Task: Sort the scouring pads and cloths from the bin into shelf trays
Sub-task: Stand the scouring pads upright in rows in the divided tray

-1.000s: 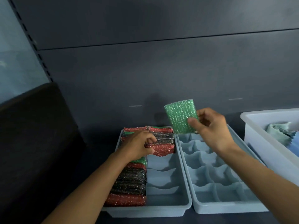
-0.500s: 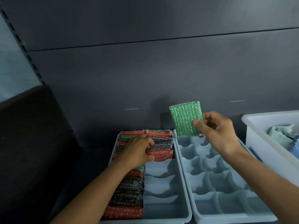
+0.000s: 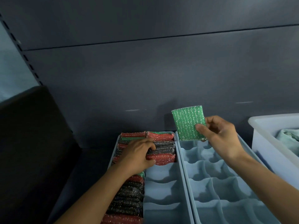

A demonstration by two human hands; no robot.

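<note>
My right hand (image 3: 220, 138) pinches a green glittery scouring pad (image 3: 187, 123) upright, above the far end of the right divided tray (image 3: 233, 191), whose cells hold nothing. My left hand (image 3: 137, 155) lies on the packed red, green and grey scouring pads (image 3: 163, 147) in the left tray (image 3: 163, 189), fingers curled over the pads at the far end of its right column. That tray's left column is full of pads (image 3: 127, 198); the near cells of the right column hold nothing.
A pale bin (image 3: 273, 141) with light green cloths (image 3: 289, 136) stands at the right edge. The dark shelf back wall rises behind the trays. A dark block (image 3: 32, 143) sits to the left of the trays.
My right hand has drifted slightly right and down with the green pad. My left hand has stayed on the packed pads. The view has tilted a little.
</note>
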